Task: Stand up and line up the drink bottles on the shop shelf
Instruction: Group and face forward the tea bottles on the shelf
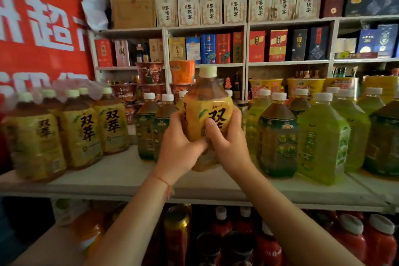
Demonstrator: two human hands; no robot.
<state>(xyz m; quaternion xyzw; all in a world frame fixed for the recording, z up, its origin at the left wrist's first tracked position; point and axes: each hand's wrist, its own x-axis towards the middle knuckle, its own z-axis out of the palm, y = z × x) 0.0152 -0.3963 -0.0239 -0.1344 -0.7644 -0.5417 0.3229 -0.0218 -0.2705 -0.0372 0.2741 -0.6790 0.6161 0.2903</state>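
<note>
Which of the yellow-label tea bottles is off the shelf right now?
The yellow-label bottle held upright in both the left hand and right hand; the other yellow-label bottles stand on the shelf at left.

Glossy clear plastic bottle with a shiny film label; matt, scuffed pale shelf.

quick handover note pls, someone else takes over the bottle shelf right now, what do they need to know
Left hand and right hand: both grip the lower half of one yellow-label tea bottle, held upright over the open gap on the shelf.
Done: three matching yellow-label bottles stand in a row at the left; green-label bottles stand at the right.
Left: set the held bottle down in the gap, probably next to its matching row, label facing out, then straighten the line.
</note>
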